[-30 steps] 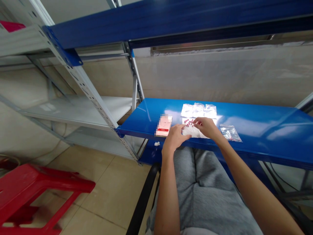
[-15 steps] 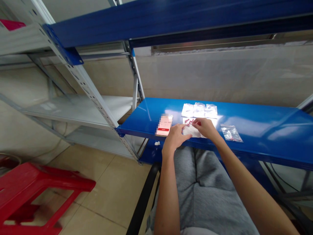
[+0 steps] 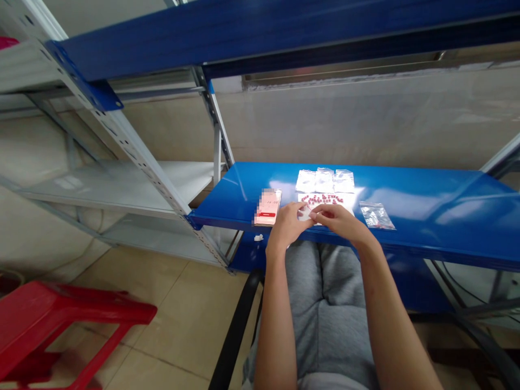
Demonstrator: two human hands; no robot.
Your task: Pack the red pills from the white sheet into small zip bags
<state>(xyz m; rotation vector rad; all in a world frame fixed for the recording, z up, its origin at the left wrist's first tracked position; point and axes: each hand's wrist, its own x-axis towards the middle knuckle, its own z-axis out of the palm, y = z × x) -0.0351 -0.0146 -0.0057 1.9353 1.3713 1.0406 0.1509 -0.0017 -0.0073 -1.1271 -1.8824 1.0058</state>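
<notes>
A: Where are the small dark-pink pieces?
B: In front of you, spread in a loose band across the far part of a white sheet, which lies on the blue surface.

A: And the left hand?
B: Yours is over the sheet's near left part, fingers curved, the thumb reaching toward the other hand. You cannot tell from here whether it grasps anything.

A: The right hand?
B: You have it palm down over the near side of the sheet, just below the pieces. Its thumb and forefinger come together close to your left thumb; anything pinched between them is too small to tell.

A: What lies around them?
B: Beyond the sheet you have three clear bags side by side in a row. To the right of your right hand is another clear bag, with a touch of red near its lower edge. Left of your left hand, just beside it, lies a phone, its screen pinkish with a red bar.

A: Farther off?
B: A red stool stands on the floor to your left.
</notes>
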